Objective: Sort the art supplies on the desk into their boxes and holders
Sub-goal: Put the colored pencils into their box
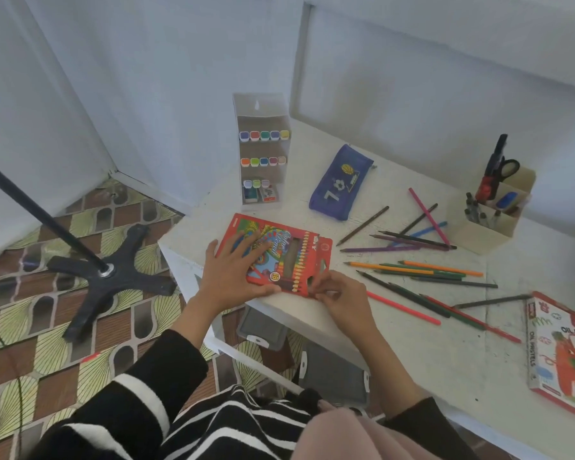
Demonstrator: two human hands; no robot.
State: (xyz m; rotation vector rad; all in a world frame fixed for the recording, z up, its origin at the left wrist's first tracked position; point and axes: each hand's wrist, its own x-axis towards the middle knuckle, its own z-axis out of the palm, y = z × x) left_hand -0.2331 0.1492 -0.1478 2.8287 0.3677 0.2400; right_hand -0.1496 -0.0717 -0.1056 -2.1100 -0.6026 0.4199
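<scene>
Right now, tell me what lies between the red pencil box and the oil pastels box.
In the head view, loose colored pencils lie scattered on the desk between the red pencil box and the oil pastels box.

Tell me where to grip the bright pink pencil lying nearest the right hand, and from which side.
Pinch the bright pink pencil at mid-shaft from above, fingers across its width. It lies flat on the desk with its near side clear; dark pencils lie close behind.

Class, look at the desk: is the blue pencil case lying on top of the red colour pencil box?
No: the blue pencil case lies apart on the desk, beyond the red colour pencil box.
</scene>
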